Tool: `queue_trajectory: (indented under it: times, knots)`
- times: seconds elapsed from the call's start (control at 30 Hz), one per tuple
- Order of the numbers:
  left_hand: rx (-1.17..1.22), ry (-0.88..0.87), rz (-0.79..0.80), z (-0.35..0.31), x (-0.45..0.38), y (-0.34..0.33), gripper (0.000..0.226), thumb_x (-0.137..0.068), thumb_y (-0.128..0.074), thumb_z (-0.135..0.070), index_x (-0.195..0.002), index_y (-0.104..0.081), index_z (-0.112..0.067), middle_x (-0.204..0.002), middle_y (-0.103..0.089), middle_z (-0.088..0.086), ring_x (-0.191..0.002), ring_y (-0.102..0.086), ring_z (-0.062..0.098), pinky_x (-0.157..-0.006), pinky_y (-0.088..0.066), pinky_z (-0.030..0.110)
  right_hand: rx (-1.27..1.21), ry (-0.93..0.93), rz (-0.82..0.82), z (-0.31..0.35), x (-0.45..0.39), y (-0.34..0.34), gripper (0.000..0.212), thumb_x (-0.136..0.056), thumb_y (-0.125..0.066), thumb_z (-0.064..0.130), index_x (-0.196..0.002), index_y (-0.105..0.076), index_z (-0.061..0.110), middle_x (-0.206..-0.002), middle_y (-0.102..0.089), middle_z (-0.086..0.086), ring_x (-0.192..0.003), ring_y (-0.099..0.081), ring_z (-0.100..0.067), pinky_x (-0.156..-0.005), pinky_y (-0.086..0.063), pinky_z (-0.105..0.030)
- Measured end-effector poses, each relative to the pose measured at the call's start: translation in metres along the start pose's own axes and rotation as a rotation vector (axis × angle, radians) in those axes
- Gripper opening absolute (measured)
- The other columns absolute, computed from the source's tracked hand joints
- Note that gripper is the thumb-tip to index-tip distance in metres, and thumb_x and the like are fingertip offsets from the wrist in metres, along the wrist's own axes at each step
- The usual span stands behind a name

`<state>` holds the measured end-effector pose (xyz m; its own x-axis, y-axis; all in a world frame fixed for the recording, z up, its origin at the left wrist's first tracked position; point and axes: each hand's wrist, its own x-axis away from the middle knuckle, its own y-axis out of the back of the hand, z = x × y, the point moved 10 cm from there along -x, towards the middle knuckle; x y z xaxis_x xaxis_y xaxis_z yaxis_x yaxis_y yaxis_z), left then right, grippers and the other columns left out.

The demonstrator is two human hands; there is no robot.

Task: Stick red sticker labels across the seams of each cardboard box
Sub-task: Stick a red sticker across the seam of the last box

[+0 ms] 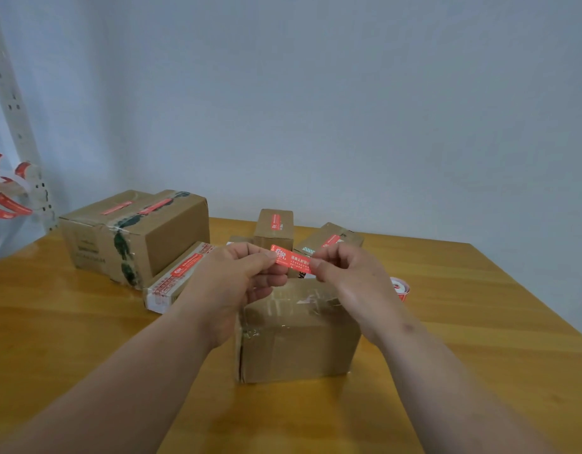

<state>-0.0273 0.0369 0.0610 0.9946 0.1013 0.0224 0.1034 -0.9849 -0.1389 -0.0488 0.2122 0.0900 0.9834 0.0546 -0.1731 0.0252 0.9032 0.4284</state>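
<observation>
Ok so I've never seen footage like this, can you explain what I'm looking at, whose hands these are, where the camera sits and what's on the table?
There is no machine here. A person wears a wide-angle camera on the head, looking forward and down, so you see their own two bare arms reaching out.

The left hand and the right hand each pinch one end of a red sticker label, stretched between them above the nearest cardboard box. That box is wrapped in clear tape, and no red label shows on it yet.

It stands on a wooden table. Behind it are a large box, a flat white-edged box and two small boxes, all already carrying red labels. A roll of labels peeks out beside the right wrist, and a spent strip of backing hangs at the far left.
</observation>
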Motion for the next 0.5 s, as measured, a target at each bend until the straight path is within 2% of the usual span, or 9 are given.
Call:
queue_trajectory:
  times: [0.07,0.13,0.23,0.3,0.37,0.43,0.5]
  knots:
    - [-0.001,0.011,0.002,0.001,0.000,0.000,0.016,-0.094,-0.059,-0.015,-0.100,-0.066,-0.002,-0.085,-0.075,0.011,-0.080,-0.071,0.019,-0.074,-0.053,0.033,-0.015,-0.011,0.012,-0.003,-0.001,-0.001,0.007,-0.090,-0.066,0.022,-0.086,-0.071,0.023,-0.079,-0.069,0.000,-0.071,-0.058,-0.013,-0.061,-0.042,-0.023]
    - [-0.110,-0.014,-0.057,-0.002,0.001,0.007,0.014,-0.093,-0.062,-0.016,-0.094,-0.069,-0.004,-0.081,-0.075,0.009,-0.079,-0.070,0.018,-0.070,-0.052,0.030,0.002,-0.012,0.009,-0.004,-0.002,0.000,0.009,-0.091,-0.065,0.021,-0.085,-0.071,0.023,-0.078,-0.068,0.000,-0.069,-0.056,-0.012,-0.060,-0.042,-0.023]
    - [-0.521,-0.158,-0.175,-0.016,0.004,0.015,0.019,-0.088,-0.067,-0.020,-0.072,-0.067,-0.010,-0.063,-0.066,0.005,-0.064,-0.058,0.013,-0.060,-0.046,0.025,0.100,0.018,0.033,-0.004,-0.005,-0.001,0.012,-0.091,-0.064,0.021,-0.083,-0.071,0.025,-0.077,-0.066,0.006,-0.070,-0.055,-0.007,-0.058,-0.037,-0.020]
    - [-0.741,-0.234,-0.171,-0.022,0.007,0.007,0.029,-0.087,-0.066,-0.021,-0.059,-0.058,-0.016,-0.050,-0.053,-0.004,-0.051,-0.049,0.008,-0.055,-0.046,0.023,0.174,0.036,0.065,-0.005,-0.008,-0.005,0.013,-0.090,-0.065,0.019,-0.082,-0.072,0.025,-0.076,-0.065,0.012,-0.069,-0.054,-0.002,-0.058,-0.035,-0.018]
    - [-0.902,-0.278,-0.168,-0.026,0.008,0.001,0.035,-0.085,-0.065,-0.020,-0.053,-0.054,-0.020,-0.048,-0.051,-0.008,-0.048,-0.050,0.007,-0.049,-0.041,0.020,0.254,0.040,0.097,-0.008,-0.009,-0.009,0.013,-0.090,-0.064,0.018,-0.082,-0.072,0.024,-0.081,-0.066,0.013,-0.067,-0.052,-0.002,-0.057,-0.034,-0.018]
    - [-1.010,-0.294,-0.155,-0.025,0.005,-0.004,0.035,-0.083,-0.064,-0.020,-0.050,-0.053,-0.022,-0.051,-0.053,-0.007,-0.050,-0.053,0.010,-0.047,-0.040,0.020,0.338,0.027,0.124,-0.011,-0.011,-0.011,0.011,-0.090,-0.063,0.019,-0.088,-0.071,0.027,-0.090,-0.067,0.010,-0.074,-0.054,-0.004,-0.059,-0.038,-0.019]
    - [-1.058,-0.287,-0.126,-0.021,0.002,-0.008,0.034,-0.083,-0.062,-0.020,-0.049,-0.054,-0.021,-0.057,-0.053,-0.004,-0.054,-0.054,0.013,-0.052,-0.050,0.025,0.410,0.000,0.142,-0.015,-0.014,-0.012,0.012,-0.088,-0.064,0.022,-0.094,-0.066,0.033,-0.097,-0.065,0.009,-0.091,-0.059,-0.010,-0.072,-0.047,-0.024]
